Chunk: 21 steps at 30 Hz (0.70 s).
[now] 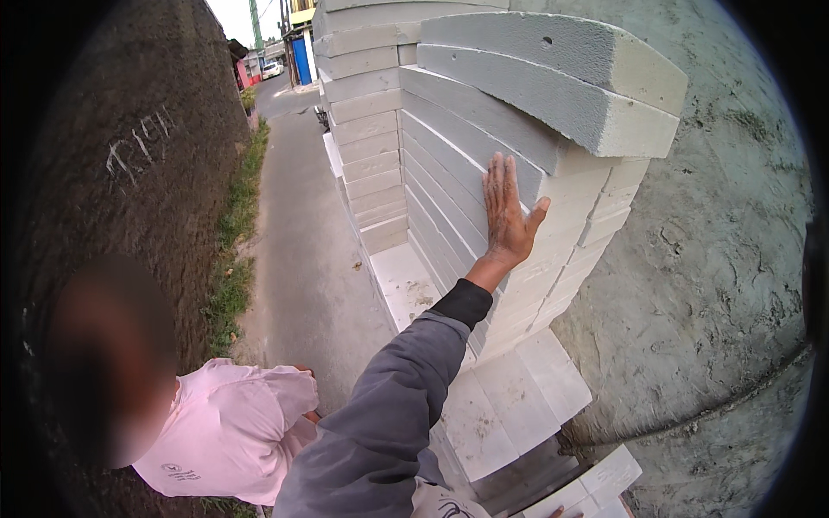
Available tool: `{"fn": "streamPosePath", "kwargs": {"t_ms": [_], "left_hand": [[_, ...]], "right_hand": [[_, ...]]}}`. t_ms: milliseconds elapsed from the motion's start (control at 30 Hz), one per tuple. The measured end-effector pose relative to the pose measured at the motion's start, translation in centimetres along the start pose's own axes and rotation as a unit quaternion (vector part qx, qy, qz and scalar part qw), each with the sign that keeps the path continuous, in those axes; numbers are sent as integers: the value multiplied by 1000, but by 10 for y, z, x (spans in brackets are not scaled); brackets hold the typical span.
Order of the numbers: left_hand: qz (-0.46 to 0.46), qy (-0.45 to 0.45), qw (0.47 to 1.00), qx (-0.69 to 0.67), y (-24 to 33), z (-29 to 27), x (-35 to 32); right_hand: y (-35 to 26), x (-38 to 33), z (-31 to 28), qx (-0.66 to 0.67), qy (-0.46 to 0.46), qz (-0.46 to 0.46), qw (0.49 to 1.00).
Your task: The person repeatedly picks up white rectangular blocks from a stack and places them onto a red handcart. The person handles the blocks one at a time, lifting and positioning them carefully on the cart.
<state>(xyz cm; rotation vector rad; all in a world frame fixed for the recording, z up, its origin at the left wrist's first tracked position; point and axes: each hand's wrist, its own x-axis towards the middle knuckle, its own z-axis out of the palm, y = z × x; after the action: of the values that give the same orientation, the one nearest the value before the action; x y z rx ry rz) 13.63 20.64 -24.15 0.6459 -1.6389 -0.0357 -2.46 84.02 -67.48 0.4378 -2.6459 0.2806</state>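
My left hand (pixel 509 216), in a dark grey sleeve with a black cuff, lies flat against the corner of a tall stack of pale grey-white concrete blocks (pixel 484 186). Its fingers are stretched upward, the thumb is apart, and it grips nothing. Two blocks (pixel 527 82) on top of the stack jut out above the hand. At the lower edge, fingertips (pixel 557 512), apparently my right hand's, show beside more white blocks (pixel 596 483). The rest of that hand is out of the picture, so its grip is hidden.
A person in a pink shirt (pixel 233 423) stands close at my left. Beyond runs a narrow paved lane (pixel 302 198) beside a dark wall (pixel 129 147) with a grass strip (pixel 237 224). A rough grey wall (pixel 708 285) rises at the right. Low blocks (pixel 501 406) lie at the stack's foot.
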Motion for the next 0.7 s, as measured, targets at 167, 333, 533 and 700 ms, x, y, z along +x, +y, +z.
{"fn": "streamPosePath", "kwargs": {"t_ms": [167, 333, 533, 700], "left_hand": [[-1, 1, 1000, -16, 2, 4, -1], [4, -1, 1000, -3, -10, -1, -5], [0, -6, 1000, -20, 0, 6, 5], [11, -21, 1000, -7, -5, 2, 2]], "right_hand": [[-1, 6, 6, -70, 29, 52, 996], [-50, 83, -24, -48, -201, 88, 974], [-202, 224, -124, 476, -227, 21, 849], [-365, 275, -278, 559, -225, -90, 793]]}}
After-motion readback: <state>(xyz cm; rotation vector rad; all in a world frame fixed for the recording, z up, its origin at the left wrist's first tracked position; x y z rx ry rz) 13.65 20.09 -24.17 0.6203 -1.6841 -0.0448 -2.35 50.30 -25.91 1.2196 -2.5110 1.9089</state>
